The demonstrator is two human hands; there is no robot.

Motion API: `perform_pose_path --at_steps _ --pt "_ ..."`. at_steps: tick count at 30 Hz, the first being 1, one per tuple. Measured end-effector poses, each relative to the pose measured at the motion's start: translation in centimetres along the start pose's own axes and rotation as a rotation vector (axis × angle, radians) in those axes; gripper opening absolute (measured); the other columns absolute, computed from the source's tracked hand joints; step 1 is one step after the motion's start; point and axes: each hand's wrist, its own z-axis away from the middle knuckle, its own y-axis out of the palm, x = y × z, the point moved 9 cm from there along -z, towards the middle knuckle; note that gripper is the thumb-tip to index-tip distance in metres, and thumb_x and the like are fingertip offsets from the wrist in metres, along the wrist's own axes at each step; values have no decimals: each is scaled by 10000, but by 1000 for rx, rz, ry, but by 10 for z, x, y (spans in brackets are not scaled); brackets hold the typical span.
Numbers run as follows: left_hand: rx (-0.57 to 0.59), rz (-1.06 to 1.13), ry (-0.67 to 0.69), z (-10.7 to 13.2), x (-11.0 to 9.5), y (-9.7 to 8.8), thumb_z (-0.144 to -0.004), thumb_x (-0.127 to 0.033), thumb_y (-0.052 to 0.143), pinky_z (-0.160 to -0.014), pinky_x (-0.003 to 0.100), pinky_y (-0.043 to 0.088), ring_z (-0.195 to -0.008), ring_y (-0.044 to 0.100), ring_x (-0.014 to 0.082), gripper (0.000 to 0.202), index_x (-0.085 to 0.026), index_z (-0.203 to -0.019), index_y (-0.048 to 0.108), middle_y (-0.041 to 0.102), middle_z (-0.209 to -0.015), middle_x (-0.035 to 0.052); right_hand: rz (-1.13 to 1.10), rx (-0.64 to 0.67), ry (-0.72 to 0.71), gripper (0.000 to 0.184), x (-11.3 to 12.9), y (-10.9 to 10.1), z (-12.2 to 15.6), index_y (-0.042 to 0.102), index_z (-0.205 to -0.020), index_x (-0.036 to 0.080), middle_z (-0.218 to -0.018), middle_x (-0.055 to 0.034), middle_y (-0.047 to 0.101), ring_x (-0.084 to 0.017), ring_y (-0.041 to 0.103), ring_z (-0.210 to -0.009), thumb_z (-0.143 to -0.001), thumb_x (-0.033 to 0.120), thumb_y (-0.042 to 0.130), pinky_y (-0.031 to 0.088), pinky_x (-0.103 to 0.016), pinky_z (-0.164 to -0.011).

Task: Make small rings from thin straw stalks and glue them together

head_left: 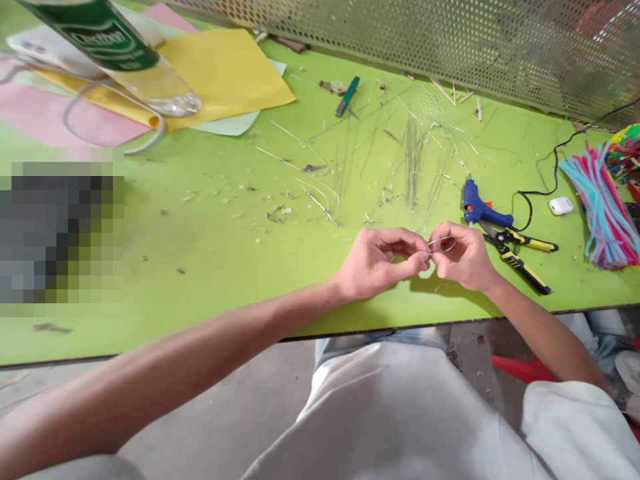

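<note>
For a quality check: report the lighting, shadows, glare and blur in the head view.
Head view: soft, even light; a shadow falls from the left hand and right hand onto the green tabletop; glare on the glass bottle's base; a pixelated block hides the left edge.

A craft workshop — green workbench (210, 267) littered with wire scraps (414, 163), glue gun (480, 203), pliers (520, 257), pipe cleaners (603, 213).

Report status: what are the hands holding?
Left hand, right hand: both pinching thin wire loop. Blue glue gun, yellow-handled pliers beside right hand, nothing blocking.
</note>
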Motion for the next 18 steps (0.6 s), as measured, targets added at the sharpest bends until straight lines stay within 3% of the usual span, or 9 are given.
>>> perform_pose_path --at_steps 13,16,18 --pt "-100 1 -10 0 1 -8 -732 -268 959 -609 205 599 -632 722 138 213 -146 -811 803 783 -722 52 82 16 -122 70 6 -1 3 673 -780 216 -714 28 657 -114 586 -647 -765 221 742 510 -248 -604" --pt "-134 41 -54 -2 2 -10 -696 -327 990 -542 213 581 -594 708 149 284 -145 -782 790 769 -679 55 171 52 -127 183 16 -19 0 739 -972 218 -847 -4 722 -140 662 -750 -827 301 815 586 -281 -703" --pt "-156 57 -85 -4 3 -12 -694 -365 990 -499 218 571 -566 695 153 313 -145 -766 780 758 -649 56 292 27 -130 324 23 -46 -5 751 -1135 227 -1018 -43 770 -175 721 -884 -845 340 840 632 -328 -825"
